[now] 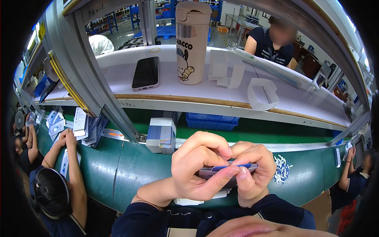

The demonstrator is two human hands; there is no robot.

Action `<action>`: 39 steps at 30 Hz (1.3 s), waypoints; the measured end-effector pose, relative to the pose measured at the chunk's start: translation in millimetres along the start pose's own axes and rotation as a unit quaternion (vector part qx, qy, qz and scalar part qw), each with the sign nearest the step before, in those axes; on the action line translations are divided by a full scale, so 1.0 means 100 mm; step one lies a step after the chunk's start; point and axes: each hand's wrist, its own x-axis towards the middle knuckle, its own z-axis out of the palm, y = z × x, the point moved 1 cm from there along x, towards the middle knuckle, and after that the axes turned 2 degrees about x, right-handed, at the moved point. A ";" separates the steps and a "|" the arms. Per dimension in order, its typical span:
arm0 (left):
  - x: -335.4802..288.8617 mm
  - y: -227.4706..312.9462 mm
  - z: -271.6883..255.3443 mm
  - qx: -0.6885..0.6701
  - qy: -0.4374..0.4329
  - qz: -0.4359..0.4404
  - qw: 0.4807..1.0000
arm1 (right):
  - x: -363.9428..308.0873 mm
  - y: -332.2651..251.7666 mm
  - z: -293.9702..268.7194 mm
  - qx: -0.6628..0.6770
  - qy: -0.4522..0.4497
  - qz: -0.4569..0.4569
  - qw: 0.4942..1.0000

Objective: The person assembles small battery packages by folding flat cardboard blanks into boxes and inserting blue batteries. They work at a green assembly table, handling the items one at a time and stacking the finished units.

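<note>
Above the green table, my left hand (199, 166) and my right hand (256, 168) meet, fingers and thumbs closed on a thin flat dark packet (206, 173) with a blue strip (243, 166) along its top. My fingers cover most of it, so its exact kind does not show. Both thumbs press on its near side. Below, partly hidden by my left wrist, some flat white pieces (189, 202) lie at the table's near edge. Beyond my left hand stands a stack of blue and grey cards (161, 134) with a white paper band.
Small white and blue scraps (281, 170) lie right of my hands. A blue bin (212, 121) sits under the raised white shelf (118, 75), which carries a phone (145, 73), a tumbler (192, 43) and paper loops (262, 94). Co-workers sit left, right and opposite; printed packets (92, 126) lie at left.
</note>
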 end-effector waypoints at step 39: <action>-0.01 -0.02 0.02 -0.035 0.008 0.060 0.998 | 0.04 -0.01 -0.03 0.000 -0.031 -0.045 0.999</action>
